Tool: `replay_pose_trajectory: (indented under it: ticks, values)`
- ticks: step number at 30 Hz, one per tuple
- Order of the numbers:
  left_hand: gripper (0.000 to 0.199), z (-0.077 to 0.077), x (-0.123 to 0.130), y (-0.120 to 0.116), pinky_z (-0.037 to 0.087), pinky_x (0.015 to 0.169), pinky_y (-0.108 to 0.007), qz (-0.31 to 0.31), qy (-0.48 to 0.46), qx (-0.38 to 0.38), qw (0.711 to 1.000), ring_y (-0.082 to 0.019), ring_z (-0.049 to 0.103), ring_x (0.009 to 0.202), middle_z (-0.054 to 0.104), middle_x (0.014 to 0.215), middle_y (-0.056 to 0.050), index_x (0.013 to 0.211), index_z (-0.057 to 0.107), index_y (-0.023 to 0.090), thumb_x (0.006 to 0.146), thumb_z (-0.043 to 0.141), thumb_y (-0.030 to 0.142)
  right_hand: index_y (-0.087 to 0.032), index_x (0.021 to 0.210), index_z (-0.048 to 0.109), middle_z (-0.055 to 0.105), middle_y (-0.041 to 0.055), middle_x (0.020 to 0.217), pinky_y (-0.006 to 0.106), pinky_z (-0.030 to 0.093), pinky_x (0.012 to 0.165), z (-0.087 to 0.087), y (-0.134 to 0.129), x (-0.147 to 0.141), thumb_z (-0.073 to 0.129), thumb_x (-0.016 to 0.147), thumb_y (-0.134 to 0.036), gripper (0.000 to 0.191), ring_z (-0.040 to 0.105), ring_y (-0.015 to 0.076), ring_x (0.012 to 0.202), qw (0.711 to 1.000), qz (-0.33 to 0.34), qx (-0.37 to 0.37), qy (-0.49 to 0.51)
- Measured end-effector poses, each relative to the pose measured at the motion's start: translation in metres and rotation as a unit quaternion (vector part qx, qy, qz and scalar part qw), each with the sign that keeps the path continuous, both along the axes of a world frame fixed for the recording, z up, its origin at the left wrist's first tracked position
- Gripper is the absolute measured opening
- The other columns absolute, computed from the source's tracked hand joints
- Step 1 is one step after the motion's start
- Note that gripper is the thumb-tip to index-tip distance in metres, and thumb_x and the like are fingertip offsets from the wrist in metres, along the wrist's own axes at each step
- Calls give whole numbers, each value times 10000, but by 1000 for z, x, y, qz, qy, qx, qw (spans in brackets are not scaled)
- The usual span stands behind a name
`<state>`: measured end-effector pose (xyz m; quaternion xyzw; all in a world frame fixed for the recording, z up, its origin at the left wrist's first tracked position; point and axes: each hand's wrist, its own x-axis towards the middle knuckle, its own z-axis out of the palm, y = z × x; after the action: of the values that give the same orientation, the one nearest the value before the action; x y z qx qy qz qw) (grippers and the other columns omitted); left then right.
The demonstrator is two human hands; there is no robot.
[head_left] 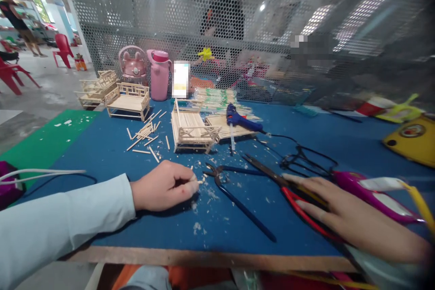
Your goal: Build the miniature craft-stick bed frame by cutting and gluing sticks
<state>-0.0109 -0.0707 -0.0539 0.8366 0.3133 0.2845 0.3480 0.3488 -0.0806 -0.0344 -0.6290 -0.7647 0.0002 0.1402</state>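
My left hand (166,186) rests low over the blue table, thumb and forefinger pinched on a small wooden stick piece (200,182). On the right, my right hand (326,199) lies with its fingers stretched out over the handles of red-handled scissors (295,204), whose blades point to the upper left. Between the hands lie blue-handled pliers (238,199) with their handles spread. Beyond them stands a miniature wooden bench (190,129), with a blue glue gun (241,120) to its right on a flat wooden piece. Loose cut sticks (146,131) are scattered left of the bench.
Two more miniature benches (128,100) (97,88) stand at the back left, near a pink flask (159,74). Bundled sticks (215,97) lie by the mesh screen (136,13). A purple power strip (377,195) and black cable occupy the right side. A person (16,18) stands far left.
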Motion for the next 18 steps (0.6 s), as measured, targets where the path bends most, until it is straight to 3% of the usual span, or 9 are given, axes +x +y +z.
replay_pose_trajectory:
  ticks: [2, 4, 7, 10, 12, 13, 18]
  values:
    - [358, -1, -1, 1, 241, 513, -209, 23, 6, 9, 1000, -77, 267, 514, 273, 532, 68, 540, 303, 177, 865, 439, 246, -329, 928, 700, 703, 134, 999, 406, 541, 827, 17, 11, -6, 602, 659, -437, 306, 678, 288, 917, 998, 28, -59, -22]
    - [360, -3, -3, 4, 242, 516, -210, 44, 13, 18, 999, -78, 273, 519, 274, 537, 67, 545, 306, 177, 873, 430, 255, -297, 1067, 667, 666, 156, 1102, 464, 498, 897, 33, 23, -18, 573, 699, -474, 419, 641, 318, 1005, 997, 34, -47, -45]
    - [342, -7, -5, 10, 267, 537, -209, 63, 32, 22, 997, -80, 316, 536, 324, 552, 62, 562, 359, 171, 885, 420, 269, -188, 1209, 594, 624, 151, 1211, 442, 448, 967, 42, 54, -49, 503, 797, -428, 486, 590, 304, 1096, 995, 45, -35, -88]
    - [325, -10, -6, 13, 283, 548, -208, 73, 41, 15, 996, -82, 346, 552, 364, 571, 55, 590, 397, 168, 893, 408, 283, -125, 1253, 549, 587, 161, 1269, 371, 394, 1002, 35, 103, -83, 483, 790, -173, 470, 529, 272, 1181, 991, -22, 4, -132]
    - [325, -12, -5, 12, 275, 539, -206, 75, 42, 16, 996, -82, 334, 546, 344, 565, 57, 587, 369, 172, 891, 405, 280, -54, 1197, 566, 593, 236, 1219, 401, 420, 939, 27, 133, -95, 494, 750, -115, 457, 551, 317, 1134, 989, -66, 12, -129]
    - [325, -13, -5, 11, 272, 535, -206, 77, 41, 17, 996, -82, 328, 544, 338, 563, 56, 585, 356, 175, 890, 404, 278, -63, 1156, 593, 625, 226, 1164, 379, 438, 901, 23, 144, -97, 506, 741, -116, 427, 580, 307, 1088, 990, -75, 6, -122]
    - [326, -15, -4, 9, 263, 528, -211, 69, 39, -7, 997, -85, 305, 547, 322, 563, 55, 587, 337, 178, 887, 406, 285, -124, 1127, 608, 642, 193, 1148, 382, 441, 853, 12, 156, -93, 528, 748, -197, 394, 600, 309, 1047, 993, -95, 21, -67]
